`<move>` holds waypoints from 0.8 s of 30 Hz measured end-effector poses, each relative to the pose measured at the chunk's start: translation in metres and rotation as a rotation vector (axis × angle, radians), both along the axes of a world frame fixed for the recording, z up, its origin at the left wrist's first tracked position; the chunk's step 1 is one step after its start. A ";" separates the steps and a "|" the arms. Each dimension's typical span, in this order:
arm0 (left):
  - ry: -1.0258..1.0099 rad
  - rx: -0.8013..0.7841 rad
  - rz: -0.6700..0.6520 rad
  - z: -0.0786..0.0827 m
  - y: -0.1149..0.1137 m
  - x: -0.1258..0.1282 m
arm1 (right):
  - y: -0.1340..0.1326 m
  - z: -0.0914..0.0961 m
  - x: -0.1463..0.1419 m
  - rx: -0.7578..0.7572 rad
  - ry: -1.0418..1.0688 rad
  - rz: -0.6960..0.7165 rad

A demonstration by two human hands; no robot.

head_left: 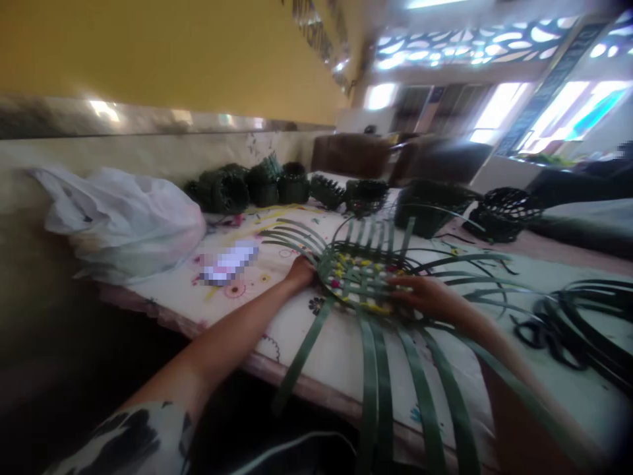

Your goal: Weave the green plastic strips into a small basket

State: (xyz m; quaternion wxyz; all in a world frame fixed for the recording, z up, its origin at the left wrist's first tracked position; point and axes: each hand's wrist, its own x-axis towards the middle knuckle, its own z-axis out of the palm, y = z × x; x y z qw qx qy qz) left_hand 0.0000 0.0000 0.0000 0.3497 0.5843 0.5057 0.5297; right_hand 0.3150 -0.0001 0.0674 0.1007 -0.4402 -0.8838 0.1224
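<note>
A half-woven basket base [359, 280] of green plastic strips, with yellow and pink bits in its weave, lies on the table in front of me. Long loose strips [368, 382] fan out from it on all sides, several hanging over the near edge. My left hand [301, 274] grips the left rim of the weave, its fingertips partly hidden behind it. At the right side, my right hand [415, 292] has its fingers closed on the woven edge, with the thumb side over the top. The picture is somewhat blurred.
A white plastic bag [123, 224] stands at the left by the wall, near a pixelated phone-like object [230, 262]. Several dark green baskets [291, 183] line the table's back. Black-handled scissors [548, 336] lie by coiled green strips [593, 310] at the right.
</note>
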 end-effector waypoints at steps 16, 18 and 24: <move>0.035 -0.064 -0.140 0.015 -0.004 -0.011 | -0.013 0.005 -0.008 -0.086 -0.133 -0.010; 0.027 -0.089 -0.204 0.020 -0.007 -0.013 | -0.016 0.009 -0.010 -0.104 -0.142 0.005; -0.148 -0.299 -0.405 0.037 -0.016 -0.021 | -0.019 0.017 -0.015 -0.105 -0.102 0.015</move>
